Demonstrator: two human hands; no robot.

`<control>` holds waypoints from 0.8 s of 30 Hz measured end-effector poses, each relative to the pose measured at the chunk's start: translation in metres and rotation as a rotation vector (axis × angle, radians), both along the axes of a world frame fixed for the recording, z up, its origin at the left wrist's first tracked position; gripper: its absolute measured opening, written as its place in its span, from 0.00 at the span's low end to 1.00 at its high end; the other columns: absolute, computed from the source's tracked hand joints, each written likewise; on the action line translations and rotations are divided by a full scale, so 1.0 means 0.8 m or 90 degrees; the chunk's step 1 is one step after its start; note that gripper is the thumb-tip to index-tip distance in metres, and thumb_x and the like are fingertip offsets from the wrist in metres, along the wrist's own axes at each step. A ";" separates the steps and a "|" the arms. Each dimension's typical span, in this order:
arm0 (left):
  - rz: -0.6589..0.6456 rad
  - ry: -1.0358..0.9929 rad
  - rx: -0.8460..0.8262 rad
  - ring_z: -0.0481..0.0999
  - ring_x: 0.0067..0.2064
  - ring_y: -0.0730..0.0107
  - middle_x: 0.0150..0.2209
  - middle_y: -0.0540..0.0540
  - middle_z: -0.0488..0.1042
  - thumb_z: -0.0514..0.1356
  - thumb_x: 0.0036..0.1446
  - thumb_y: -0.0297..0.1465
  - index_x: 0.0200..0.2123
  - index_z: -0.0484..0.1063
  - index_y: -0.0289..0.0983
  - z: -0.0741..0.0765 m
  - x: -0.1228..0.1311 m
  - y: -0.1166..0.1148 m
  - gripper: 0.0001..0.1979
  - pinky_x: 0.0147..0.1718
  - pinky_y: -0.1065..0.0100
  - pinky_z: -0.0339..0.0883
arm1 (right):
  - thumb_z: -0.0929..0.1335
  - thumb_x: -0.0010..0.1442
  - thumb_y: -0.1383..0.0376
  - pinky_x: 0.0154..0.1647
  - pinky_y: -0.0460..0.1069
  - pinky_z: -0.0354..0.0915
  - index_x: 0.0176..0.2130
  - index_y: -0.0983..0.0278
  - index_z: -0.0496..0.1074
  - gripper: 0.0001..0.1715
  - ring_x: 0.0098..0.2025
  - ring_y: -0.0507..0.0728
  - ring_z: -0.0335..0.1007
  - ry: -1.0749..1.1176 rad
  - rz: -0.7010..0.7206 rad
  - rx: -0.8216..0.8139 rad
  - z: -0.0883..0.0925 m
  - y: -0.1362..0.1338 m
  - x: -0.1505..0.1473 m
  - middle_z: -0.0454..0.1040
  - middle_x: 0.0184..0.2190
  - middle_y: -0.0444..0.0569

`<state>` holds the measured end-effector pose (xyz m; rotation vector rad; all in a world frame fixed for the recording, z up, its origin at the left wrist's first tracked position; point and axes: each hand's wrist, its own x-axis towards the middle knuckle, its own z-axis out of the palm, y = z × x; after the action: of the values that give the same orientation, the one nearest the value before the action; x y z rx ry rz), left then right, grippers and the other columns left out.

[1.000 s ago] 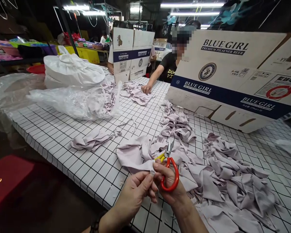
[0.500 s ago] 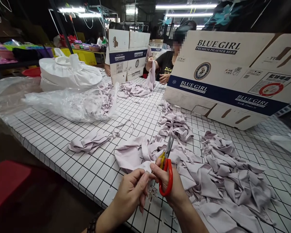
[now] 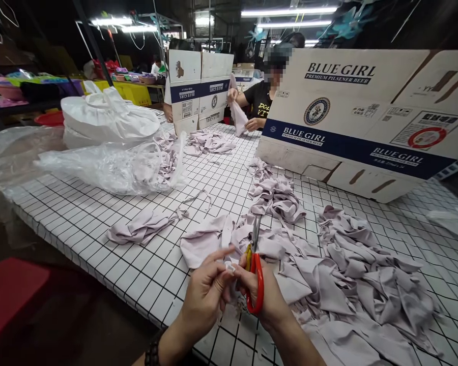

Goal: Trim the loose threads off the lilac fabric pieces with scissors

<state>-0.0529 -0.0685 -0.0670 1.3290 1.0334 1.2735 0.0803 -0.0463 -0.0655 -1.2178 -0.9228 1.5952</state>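
Note:
My left hand (image 3: pixel 204 292) pinches the edge of a small pale lilac fabric piece (image 3: pixel 229 267) between thumb and fingers. Facing it, my right hand (image 3: pixel 272 300) carries scissors (image 3: pixel 257 287) with red and yellow on the handles, blades pointing up and away. The right thumb and a fingertip also meet at the fabric's edge. Just beyond both hands lies a flat lilac fabric piece (image 3: pixel 202 241), next to loose heaps of the same cloth. Small scraps lie on the table below my hands, partly hidden by them.
A gridded tablecloth (image 3: pixel 114 264) covers the table. Lilac fabric heaps (image 3: pixel 366 284) spread to the right; a single bundle (image 3: pixel 139 227) lies left. A plastic bag (image 3: pixel 99 165) and large cardboard boxes (image 3: pixel 351 112) stand farther back. Across the table, a co-worker (image 3: pixel 257 101) handles lilac cloth.
The scissors and my right hand have shifted slightly left, with the blades more upright. My left index finger has lifted. The co-worker's second hand has come to the cloth.

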 end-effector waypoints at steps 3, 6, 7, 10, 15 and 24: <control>-0.060 -0.095 -0.045 0.73 0.24 0.72 0.32 0.44 0.74 0.56 0.64 0.39 0.36 0.76 0.35 -0.008 0.005 0.002 0.15 0.24 0.70 0.71 | 0.75 0.45 0.52 0.18 0.44 0.49 0.26 0.62 0.61 0.24 0.17 0.47 0.52 -0.026 0.020 0.000 0.002 0.003 0.012 0.59 0.15 0.35; -0.053 -0.069 -0.043 0.75 0.27 0.72 0.28 0.47 0.71 0.54 0.66 0.38 0.37 0.75 0.34 -0.011 0.004 0.003 0.15 0.29 0.70 0.72 | 0.73 0.50 0.53 0.22 0.45 0.54 0.26 0.61 0.61 0.21 0.21 0.49 0.55 -0.221 0.047 0.064 0.015 0.002 0.039 0.60 0.18 0.37; -0.051 -0.048 -0.039 0.75 0.28 0.71 0.29 0.47 0.70 0.53 0.66 0.37 0.37 0.74 0.34 -0.010 0.003 0.003 0.15 0.30 0.70 0.72 | 0.73 0.51 0.53 0.24 0.46 0.56 0.26 0.61 0.62 0.20 0.22 0.50 0.56 -0.329 0.067 0.098 0.021 -0.001 0.049 0.60 0.19 0.37; -0.072 0.010 -0.014 0.74 0.30 0.72 0.32 0.46 0.69 0.51 0.67 0.36 0.35 0.72 0.34 -0.006 0.001 0.004 0.15 0.30 0.70 0.71 | 0.72 0.52 0.53 0.27 0.48 0.60 0.27 0.60 0.62 0.18 0.26 0.54 0.61 -0.611 0.166 0.194 0.040 -0.016 0.071 0.65 0.24 0.41; -0.104 0.053 0.025 0.70 0.29 0.73 0.30 0.48 0.66 0.49 0.68 0.34 0.30 0.68 0.36 -0.003 0.000 0.004 0.15 0.28 0.72 0.68 | 0.69 0.56 0.51 0.30 0.51 0.64 0.29 0.60 0.62 0.17 0.29 0.57 0.66 -0.771 0.243 0.253 0.049 -0.036 0.077 0.69 0.28 0.45; -0.108 0.099 0.067 0.69 0.30 0.72 0.28 0.49 0.66 0.48 0.69 0.33 0.30 0.67 0.36 -0.015 -0.001 0.004 0.15 0.31 0.71 0.65 | 0.69 0.56 0.54 0.29 0.50 0.64 0.28 0.59 0.60 0.17 0.29 0.57 0.66 -0.805 0.201 0.369 0.035 -0.036 0.076 0.68 0.27 0.45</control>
<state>-0.0538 -0.0654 -0.0787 1.5823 0.9473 1.1238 0.1408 -0.0750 -0.0376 -1.6360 -2.2444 0.4793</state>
